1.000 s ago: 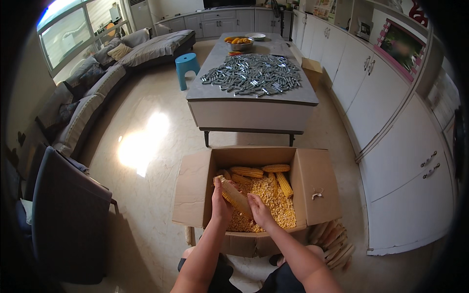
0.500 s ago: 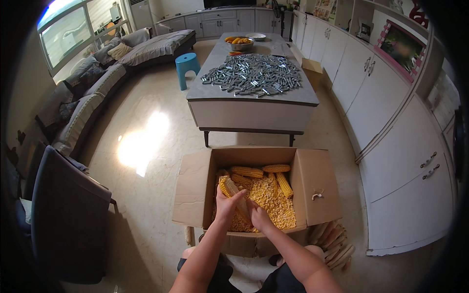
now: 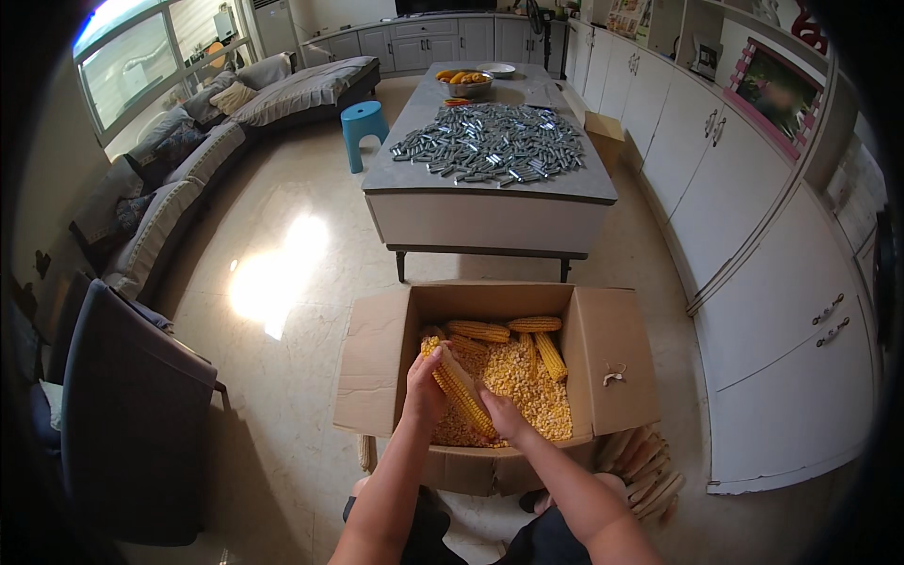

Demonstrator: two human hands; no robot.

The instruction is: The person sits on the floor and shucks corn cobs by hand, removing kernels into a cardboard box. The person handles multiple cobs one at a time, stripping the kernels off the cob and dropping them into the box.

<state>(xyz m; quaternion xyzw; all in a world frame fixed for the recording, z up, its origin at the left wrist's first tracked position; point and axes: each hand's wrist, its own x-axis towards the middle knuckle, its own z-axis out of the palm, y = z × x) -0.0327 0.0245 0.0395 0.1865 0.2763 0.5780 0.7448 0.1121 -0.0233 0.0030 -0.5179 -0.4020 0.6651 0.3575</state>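
Note:
A partly stripped ear of corn (image 3: 461,391) slants over the open cardboard box (image 3: 377,363), rows of yellow kernels facing up and a pale bare strip along its right side. My left hand (image 3: 426,388) is closed around its upper left part. Against its lower right side my right hand (image 3: 503,414) is closed too, with some fingers hidden behind the ear. Below both hands, loose corn kernels (image 3: 527,400) cover the box's bottom. Several whole ears of corn (image 3: 480,330) lie along the box's back wall, and another ear (image 3: 550,356) leans at its right side.
Bare corncobs (image 3: 650,471) are piled on the floor right of the box, with one cob (image 3: 365,452) at its left. Ahead stands a table (image 3: 490,202) strewn with small metal cylinders (image 3: 490,141). A blue stool (image 3: 363,132), dark chair (image 3: 141,414) and white cabinets (image 3: 763,330) stand around.
The ear has turned in my hands: its bare strip faced up before, and now the kernel rows do. My left hand has shifted slightly down along with it.

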